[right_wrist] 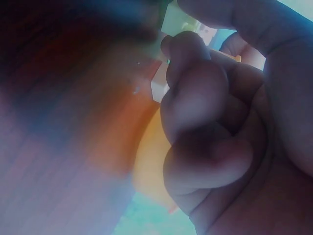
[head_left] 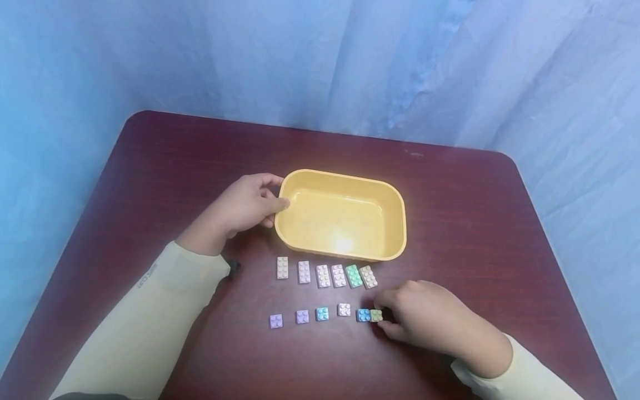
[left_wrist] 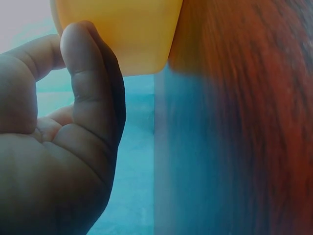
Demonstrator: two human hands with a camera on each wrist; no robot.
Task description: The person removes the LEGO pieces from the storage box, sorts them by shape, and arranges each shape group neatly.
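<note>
A yellow tub [head_left: 350, 183] stands empty in the middle of the dark red table [head_left: 150, 166]. My left hand [head_left: 280, 191] grips its left rim between thumb and fingers; the left wrist view shows the thumb [left_wrist: 93, 83] against the tub's wall [left_wrist: 122, 29]. In front of the tub lies a row of several long pastel bricks [head_left: 323, 275]. Nearer to me is a row of small square bricks [head_left: 302, 316]. At that row's right end, on the table, my right hand [head_left: 382, 318] pinches a small green brick [head_left: 376, 315], which touches a blue brick [head_left: 363, 315]. The right wrist view shows only blurred curled fingers [right_wrist: 205, 122].
Blue cloth [head_left: 320, 55] hangs behind and on both sides of the table. The table's rounded far corners and side edges are in view. Bare wood lies to the left, right and behind the tub.
</note>
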